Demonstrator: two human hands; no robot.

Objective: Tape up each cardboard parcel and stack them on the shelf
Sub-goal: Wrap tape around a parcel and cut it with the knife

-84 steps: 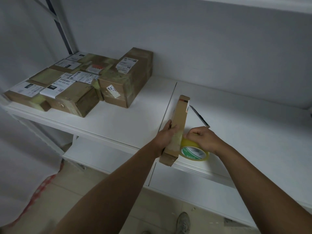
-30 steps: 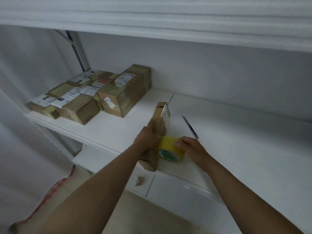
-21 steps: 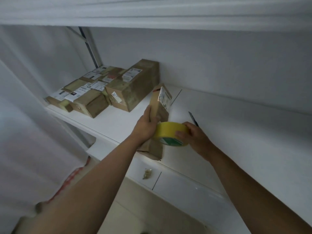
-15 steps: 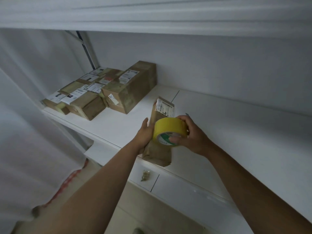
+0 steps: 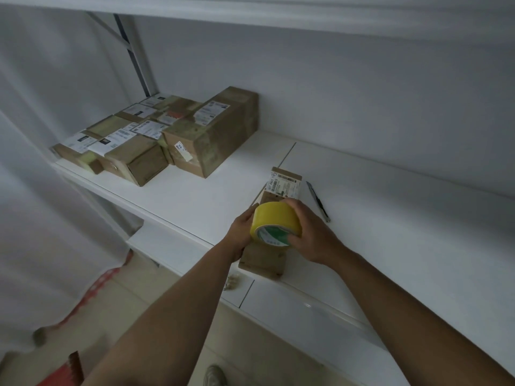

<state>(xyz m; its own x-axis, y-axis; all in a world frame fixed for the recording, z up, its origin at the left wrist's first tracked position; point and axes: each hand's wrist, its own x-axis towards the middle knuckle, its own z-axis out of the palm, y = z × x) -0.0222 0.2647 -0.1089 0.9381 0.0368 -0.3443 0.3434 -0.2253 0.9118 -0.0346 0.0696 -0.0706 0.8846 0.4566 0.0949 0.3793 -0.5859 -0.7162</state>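
A flat cardboard parcel (image 5: 264,259) with a white barcode label at its far end lies on the white shelf (image 5: 195,199), its near end at the front edge. My left hand (image 5: 242,232) grips the parcel's left side. My right hand (image 5: 309,232) holds a yellow tape roll (image 5: 274,221) pressed on top of the parcel, covering its middle. A group of taped parcels (image 5: 167,132) with white labels sits at the far left of the same shelf.
A dark utility knife (image 5: 317,200) lies on the shelf just right of the parcel. Another shelf board (image 5: 278,12) runs overhead. A lower white shelf (image 5: 292,307) juts out below. White sheeting hangs at the left, and a shoe shows on the floor.
The parcel has gone from standing on its edge to lying flat with the label up. The tape roll has moved from its right side onto its top.
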